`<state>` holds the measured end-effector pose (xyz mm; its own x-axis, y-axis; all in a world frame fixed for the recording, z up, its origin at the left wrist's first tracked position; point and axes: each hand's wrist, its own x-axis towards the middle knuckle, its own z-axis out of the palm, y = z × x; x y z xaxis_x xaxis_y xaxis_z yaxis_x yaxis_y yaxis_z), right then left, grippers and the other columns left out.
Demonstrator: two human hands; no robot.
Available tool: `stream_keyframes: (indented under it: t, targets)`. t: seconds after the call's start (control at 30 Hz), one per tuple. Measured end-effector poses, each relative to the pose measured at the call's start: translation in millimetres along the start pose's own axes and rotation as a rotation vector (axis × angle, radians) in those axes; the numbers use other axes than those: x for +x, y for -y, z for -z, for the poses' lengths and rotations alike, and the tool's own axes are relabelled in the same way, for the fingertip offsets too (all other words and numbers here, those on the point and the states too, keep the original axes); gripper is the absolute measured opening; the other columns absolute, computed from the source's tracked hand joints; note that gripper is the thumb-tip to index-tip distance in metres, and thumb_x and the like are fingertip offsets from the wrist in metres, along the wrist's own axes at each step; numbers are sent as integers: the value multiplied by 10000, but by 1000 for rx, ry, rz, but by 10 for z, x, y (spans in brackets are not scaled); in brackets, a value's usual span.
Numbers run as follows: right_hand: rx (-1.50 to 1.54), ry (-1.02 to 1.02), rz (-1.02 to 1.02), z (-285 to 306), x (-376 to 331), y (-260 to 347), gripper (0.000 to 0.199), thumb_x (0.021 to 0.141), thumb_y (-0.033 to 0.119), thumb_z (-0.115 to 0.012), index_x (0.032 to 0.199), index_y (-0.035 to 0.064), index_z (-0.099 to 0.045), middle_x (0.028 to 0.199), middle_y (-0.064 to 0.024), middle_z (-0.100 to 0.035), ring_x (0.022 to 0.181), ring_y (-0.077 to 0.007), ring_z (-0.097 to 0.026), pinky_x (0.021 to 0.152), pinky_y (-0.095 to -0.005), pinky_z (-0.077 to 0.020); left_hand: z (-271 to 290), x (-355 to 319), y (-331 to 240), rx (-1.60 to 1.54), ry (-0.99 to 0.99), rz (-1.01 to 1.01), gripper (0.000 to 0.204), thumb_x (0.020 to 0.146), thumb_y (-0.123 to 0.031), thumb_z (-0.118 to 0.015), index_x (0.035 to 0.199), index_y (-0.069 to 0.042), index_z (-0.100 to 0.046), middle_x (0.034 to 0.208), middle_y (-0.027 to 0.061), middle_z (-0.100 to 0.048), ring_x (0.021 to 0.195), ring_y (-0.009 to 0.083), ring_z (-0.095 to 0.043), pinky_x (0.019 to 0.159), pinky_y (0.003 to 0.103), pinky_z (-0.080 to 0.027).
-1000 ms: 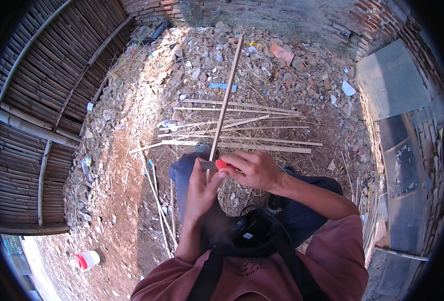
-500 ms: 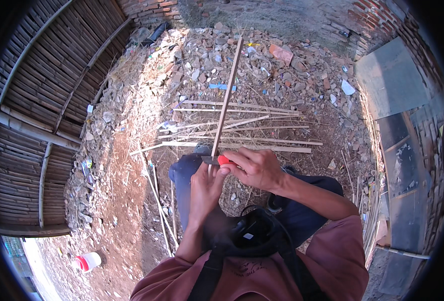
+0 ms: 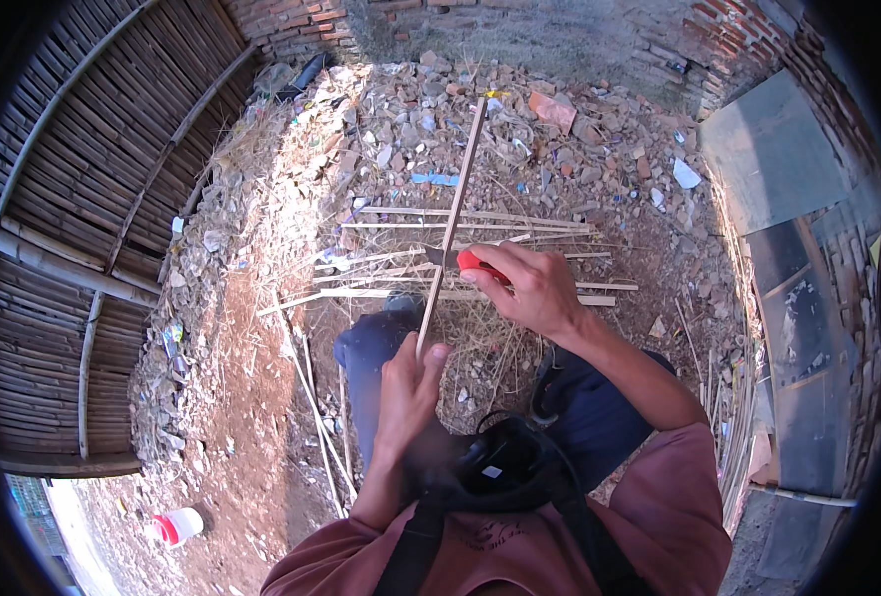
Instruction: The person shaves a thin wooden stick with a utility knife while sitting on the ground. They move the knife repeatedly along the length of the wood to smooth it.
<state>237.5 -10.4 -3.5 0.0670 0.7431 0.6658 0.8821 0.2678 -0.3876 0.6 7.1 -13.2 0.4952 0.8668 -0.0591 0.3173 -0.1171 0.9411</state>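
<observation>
My left hand [image 3: 407, 389] is closed round the near end of a long, thin bamboo strip [image 3: 457, 195], which slants up and away from me over the ground. My right hand [image 3: 537, 288] grips the red handle of a knife [image 3: 472, 261]. Its dark blade lies across the strip, some way beyond my left hand. Below and past the strip, several pale bamboo strips [image 3: 530, 227] lie roughly crosswise on the ground.
Broken brick and stone rubble [image 3: 391, 139] covers the ground ahead, up to a brick wall [image 3: 520, 50]. A bamboo-slat wall [image 3: 73, 248] stands left, with a red-and-white container [image 3: 177, 525] near it. Grey sheets [image 3: 778, 149] lean at right. More strips [image 3: 318, 417] lie by my left leg.
My right hand has moved the knife away from me along the strip, from close by my left hand to farther up. The left hand and strip have shifted slightly toward me.
</observation>
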Motion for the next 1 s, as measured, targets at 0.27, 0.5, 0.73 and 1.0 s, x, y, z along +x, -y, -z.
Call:
stream_keyframes:
  t: [0.27, 0.5, 0.73, 1.0]
  targets:
    - [35, -71, -100, 174, 188, -266, 267, 997, 321, -750, 1119, 86, -781, 951, -97, -803, 693, -236, -761, 582, -341, -591, 58, -229, 144, 58, 75, 16, 475, 1163, -398, -417, 979, 13, -568, 639, 139, -497, 578, 261, -470, 584, 433, -401]
    - [6, -61, -275, 369, 326, -503, 337, 1022, 330, -724, 1172, 33, -776, 926, -146, -800, 711, -230, -765, 618, -352, -574, 70, -415, 169, 58, 130, 71, 460, 1170, -367, -397, 937, 6, -532, 646, 161, -510, 588, 305, -522, 608, 453, -419]
    - [0, -86, -290, 398, 275, -699, 346, 1029, 337, -716, 1195, 39, -777, 840, -144, -783, 677, -225, -739, 602, -366, -536, 75, -459, 186, 98, 178, 104, 446, 1169, -355, -400, 954, 10, -541, 680, 187, -535, 630, 355, -563, 650, 468, -443]
    - [-34, -152, -690, 783, 352, -1316, 356, 1029, 342, -692, 1182, 32, -778, 898, -173, -788, 773, -253, -768, 713, -372, -567, 104, -607, 213, 39, 153, 79, 461, 1180, -355, -384, 902, -16, -523, 676, 15, -458, 632, 110, -427, 574, 350, -376]
